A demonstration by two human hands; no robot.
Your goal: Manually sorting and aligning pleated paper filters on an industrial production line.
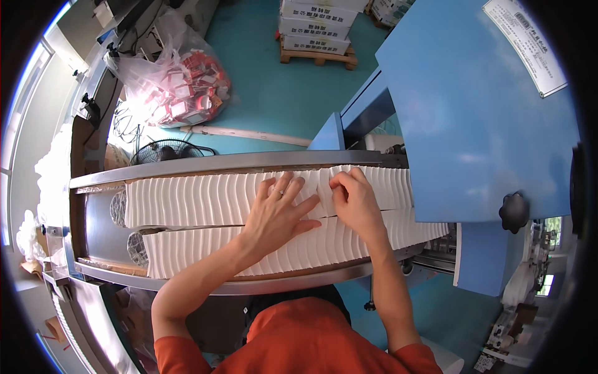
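Two long rows of overlapping white paper pieces lie side by side in a metal-edged trough, a far row [180,202] and a near row [193,249]. My left hand [277,212], a ring on one finger, rests on the far row with its fingers spread. Just to its right, my right hand [356,202] is closed, thumb and fingertips pinched at the edge of a white piece in the same row. A break in the even ripple of pieces shows between the two hands. My right fingertips are partly hidden by the hand itself.
A blue machine housing [473,124] with a black knob [514,210] covers the rows' right end. Metal rails [237,161] border the trough. Beyond stand a clear bag of red and white scraps [187,87], a black fan [165,151] and stacked white boxes [314,28] on a pallet [317,57].
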